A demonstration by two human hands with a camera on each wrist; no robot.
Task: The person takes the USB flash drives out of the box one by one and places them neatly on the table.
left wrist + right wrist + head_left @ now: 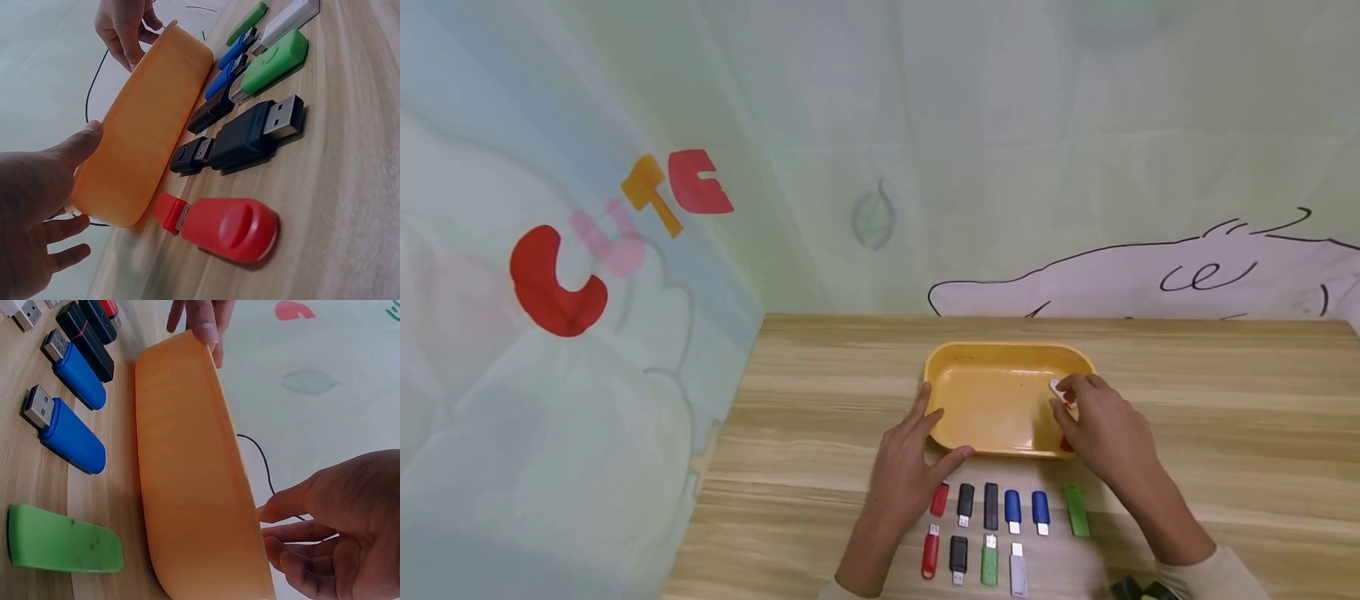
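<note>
My left hand (904,467) rests at the near left corner of a yellow plastic tray (992,353), fingers spread, thumb along the front rim. Inside the tray's right end, my right hand (1108,429) pinches a small white and red piece (1057,386); its kind cannot be told, as the fingers cover much of it. Part of a red thing (1066,445) shows below that hand in the tray. In the right wrist view the tray's side wall hides what these fingertips hold. Closest to my left hand lie a red USB stick (231,228) and a black USB stick (247,137).
Two rows of USB sticks lie in front of the tray, among them blue ones (78,375), a green one (989,567) and a white one (1018,575). Another green stick (65,540) lies farther right. A printed cloth (820,208) hangs behind the wooden table (820,375).
</note>
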